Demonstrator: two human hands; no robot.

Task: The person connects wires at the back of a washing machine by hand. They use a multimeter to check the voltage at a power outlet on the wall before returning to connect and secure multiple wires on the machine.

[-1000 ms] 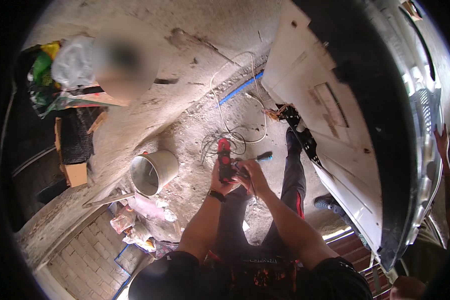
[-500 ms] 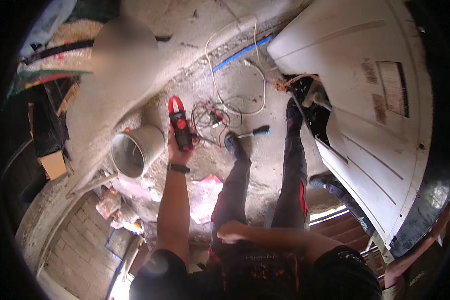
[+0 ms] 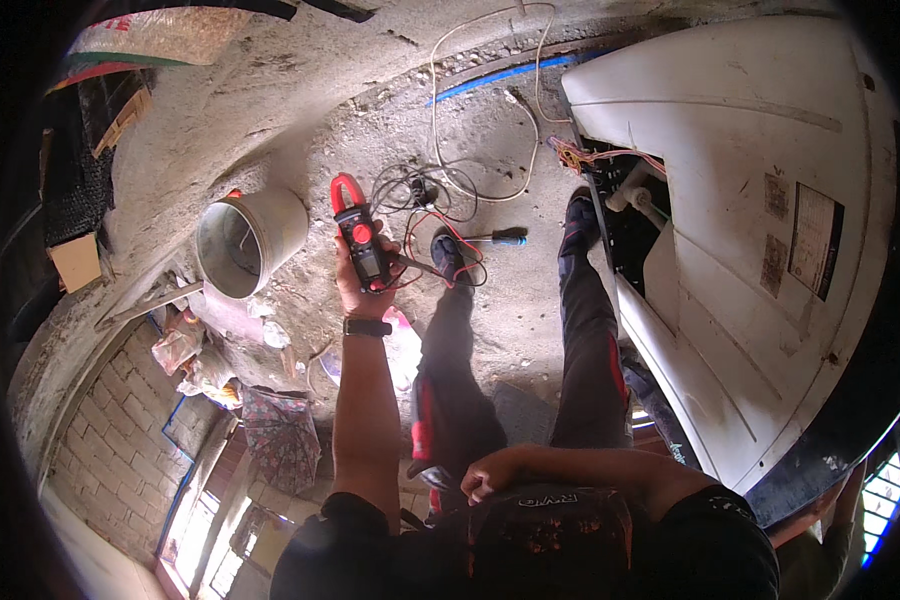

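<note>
A red and black clamp meter [image 3: 367,255] lies in my left hand [image 3: 356,300], its fingers wrapped round the body and its red jaw pointing away from me. Red and black test leads [image 3: 482,262] run from beside the meter to the floor, and a dark probe sticks out to the right of my fingers. My right hand [image 3: 485,478] is curled into a fist against the front of my dark shirt, and nothing shows in it. A screwdriver [image 3: 508,238] with a blue and black handle lies on the floor beside my left shoe [image 3: 448,256].
On the right leans a large white appliance [image 3: 730,120] with an open lower part and loose wires [image 3: 570,155]. A bucket [image 3: 285,230] stands at the left. A pale cable [image 3: 436,110] loops over the concrete floor. A folded patterned umbrella [image 3: 282,430] is at the lower left.
The view has shifted, and the blurred round shape at upper left is gone. My left hand still holds the clamp meter, its face turned more toward me. My right fist stays at my front.
</note>
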